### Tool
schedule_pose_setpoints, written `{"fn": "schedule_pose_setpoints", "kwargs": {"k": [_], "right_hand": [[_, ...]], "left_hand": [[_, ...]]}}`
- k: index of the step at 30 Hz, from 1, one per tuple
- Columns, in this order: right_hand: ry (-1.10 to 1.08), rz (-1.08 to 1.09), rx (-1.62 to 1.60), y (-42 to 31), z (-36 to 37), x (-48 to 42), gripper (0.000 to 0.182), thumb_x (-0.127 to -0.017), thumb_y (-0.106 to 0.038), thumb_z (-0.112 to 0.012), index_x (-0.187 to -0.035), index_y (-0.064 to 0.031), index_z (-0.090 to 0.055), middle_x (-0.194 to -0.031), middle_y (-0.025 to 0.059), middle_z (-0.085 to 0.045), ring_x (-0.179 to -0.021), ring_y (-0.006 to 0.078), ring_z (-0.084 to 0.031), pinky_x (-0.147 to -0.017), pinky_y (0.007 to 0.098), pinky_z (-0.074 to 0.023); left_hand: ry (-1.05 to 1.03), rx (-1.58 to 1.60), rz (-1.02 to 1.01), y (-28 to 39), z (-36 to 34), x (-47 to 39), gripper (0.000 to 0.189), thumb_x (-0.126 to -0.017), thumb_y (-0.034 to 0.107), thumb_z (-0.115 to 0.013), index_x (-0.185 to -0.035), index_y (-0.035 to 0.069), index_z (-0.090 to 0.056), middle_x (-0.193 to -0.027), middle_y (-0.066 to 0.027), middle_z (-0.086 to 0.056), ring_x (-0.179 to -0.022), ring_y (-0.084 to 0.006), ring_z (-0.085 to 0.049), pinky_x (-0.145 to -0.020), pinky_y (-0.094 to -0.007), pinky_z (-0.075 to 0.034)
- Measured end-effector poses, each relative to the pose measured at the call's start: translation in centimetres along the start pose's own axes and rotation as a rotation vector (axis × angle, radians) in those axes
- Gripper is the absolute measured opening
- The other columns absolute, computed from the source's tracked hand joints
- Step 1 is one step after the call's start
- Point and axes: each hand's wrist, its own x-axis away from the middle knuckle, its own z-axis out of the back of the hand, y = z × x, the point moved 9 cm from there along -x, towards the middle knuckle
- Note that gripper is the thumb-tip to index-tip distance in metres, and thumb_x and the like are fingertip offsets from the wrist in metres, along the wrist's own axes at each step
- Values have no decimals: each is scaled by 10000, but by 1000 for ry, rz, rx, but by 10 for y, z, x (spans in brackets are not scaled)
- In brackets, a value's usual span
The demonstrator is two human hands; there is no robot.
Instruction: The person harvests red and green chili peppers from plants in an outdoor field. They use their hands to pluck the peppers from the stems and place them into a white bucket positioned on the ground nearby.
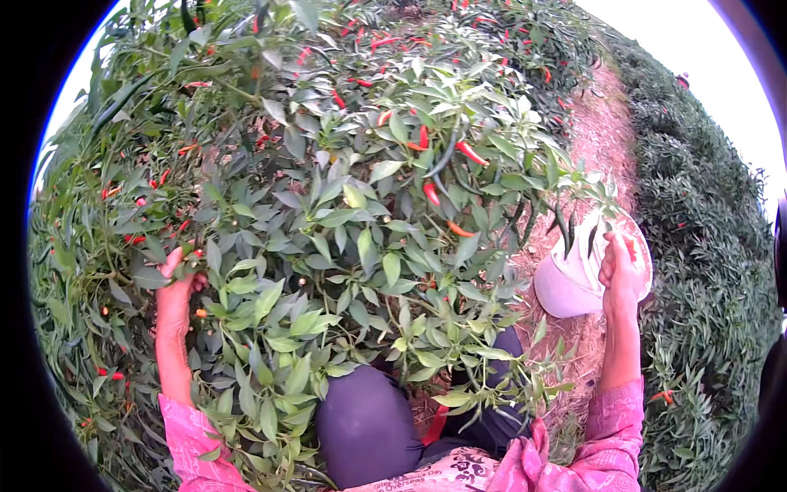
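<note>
My left hand reaches into a chilli plant at the left, its fingers partly covered by leaves. A small red chilli shows beside its fingertips; whether the hand grips it is hidden. On the right, my right hand is held with curled fingers over a white bucket, near its opening. Red pieces, apparently chillies, show right by the fingers; I cannot tell whether they lie in the bucket or in the hand. Dark green chillies hang from a branch just left of that hand.
Dense chilli plants rise before my bent knee, with ripe red chillies among the leaves. A straw-strewn dirt path runs along the right, past the bucket. Beyond it stands another row of plants.
</note>
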Motion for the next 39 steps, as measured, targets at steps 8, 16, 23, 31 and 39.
{"fn": "schedule_pose_setpoints", "kwargs": {"k": [8,16,23,31,39], "right_hand": [[406,-172,487,63,199,-156,712,-792,-210,-685,-1385,-77,-315,-1054,111,-578,-763,212,-589,-532,320,-511],[-309,189,365,14,-2,-53,100,-919,-134,-530,-993,-85,-577,-765,-52,-526,-573,-3,-395,-437,178,-242],[-1102,327,102,-108,-353,205,81,-908,-64,-550,-910,5,-591,-745,-1,-538,-585,27,-482,-507,188,-383],[-1082,969,25,-82,-608,321,141,-819,-26,-552,-941,8,-614,-900,179,-632,-871,345,-611,-782,389,-486],[-1668,539,-56,-53,-678,342,227,-802,-121,-584,-989,-10,-648,-847,50,-634,-786,126,-562,-720,289,-457]], "left_hand": [[62,188,102,6,-5,10,444,-862,10,-550,-1294,92,-491,-1001,6,-592,-711,-89,-541,-581,-222,-414],[-89,-485,-329,67,-22,17,609,-832,14,-593,-1394,133,-391,-1295,-34,-503,-1059,-148,-512,-938,-286,-410],[527,-371,-83,22,84,30,266,-793,16,-564,-1055,32,-604,-927,-99,-633,-828,-167,-595,-773,-304,-454],[653,55,-137,36,102,30,199,-812,-26,-527,-985,28,-610,-823,-9,-606,-687,-64,-510,-607,-233,-399],[511,22,-282,49,75,54,373,-817,-86,-538,-1165,37,-490,-1048,-33,-569,-942,-128,-568,-815,-268,-462]]}}
